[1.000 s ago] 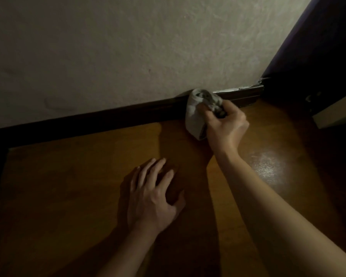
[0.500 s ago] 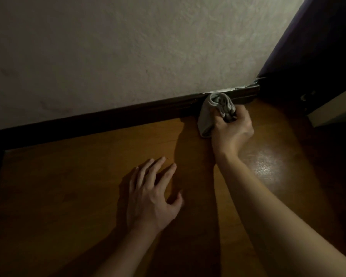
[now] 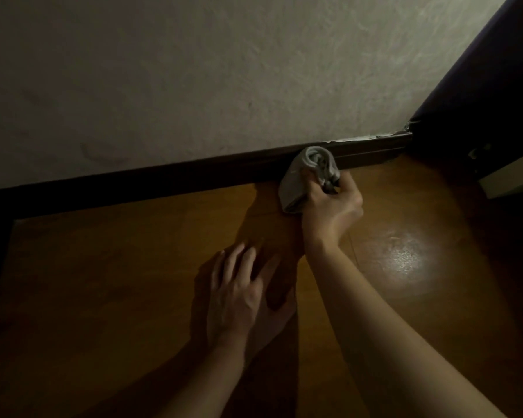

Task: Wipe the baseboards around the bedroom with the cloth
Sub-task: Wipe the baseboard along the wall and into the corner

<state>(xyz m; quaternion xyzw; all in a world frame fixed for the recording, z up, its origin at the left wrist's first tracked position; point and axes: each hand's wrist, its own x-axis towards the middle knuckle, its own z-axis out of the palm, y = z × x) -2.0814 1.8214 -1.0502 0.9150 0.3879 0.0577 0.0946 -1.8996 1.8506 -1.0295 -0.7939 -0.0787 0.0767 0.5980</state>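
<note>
Dark baseboard [image 3: 169, 179], cloth [image 3: 302, 176] against it in right hand [image 3: 329, 206].

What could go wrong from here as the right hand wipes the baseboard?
1. The cloth is bunched in the right hand, so only a small patch meets the baseboard; its top edge may be missed.
2. Rough pale crust along the baseboard's top near the corner could snag the cloth.
3. The left hand lies flat on the glossy floor; if it bears weight, it might slide.
</note>
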